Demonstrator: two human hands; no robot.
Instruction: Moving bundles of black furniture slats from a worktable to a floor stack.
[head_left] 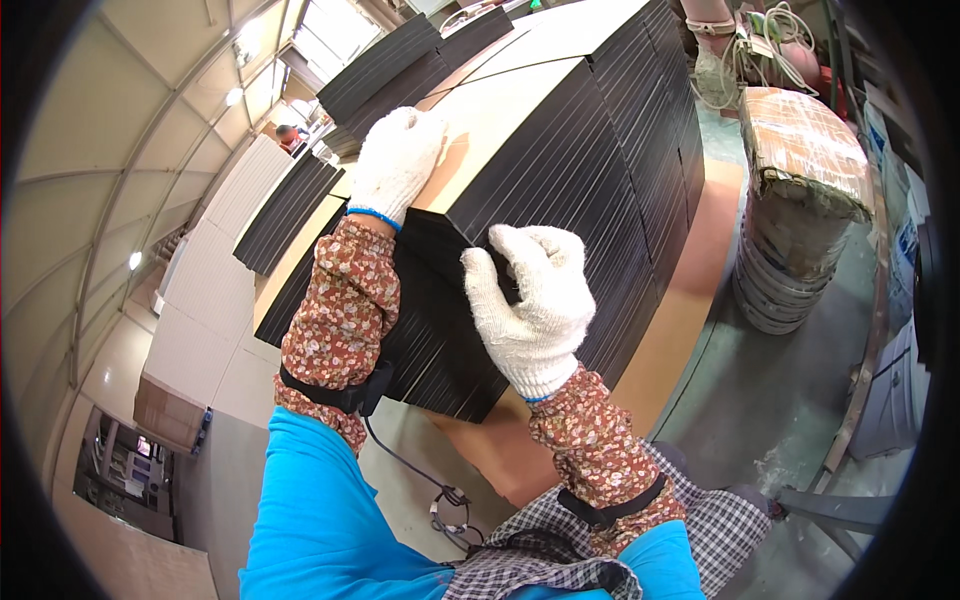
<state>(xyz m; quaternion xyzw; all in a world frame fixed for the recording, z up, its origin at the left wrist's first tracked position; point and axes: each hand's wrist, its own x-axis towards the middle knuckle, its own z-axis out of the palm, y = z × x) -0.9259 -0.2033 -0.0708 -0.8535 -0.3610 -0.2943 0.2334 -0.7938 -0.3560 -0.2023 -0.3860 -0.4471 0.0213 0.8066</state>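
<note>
A tall stack of thin boards [560, 170] with black edges and a tan top face stands in front of me. My left hand [398, 160], in a white knit glove, lies flat on the tan top near the stack's left corner. My right hand [530, 300], also gloved, curls its fingers over the near corner edge of the stack and grips the top boards there. Both forearms wear floral sleeve covers.
More black-edged board stacks [385, 65] stand behind and to the left [285, 210]. A bucket-like drum [790, 250] topped with a taped cardboard bundle [805, 145] sits at right. A brown base board [690, 290] lies under the stack. A cable [420, 475] hangs below.
</note>
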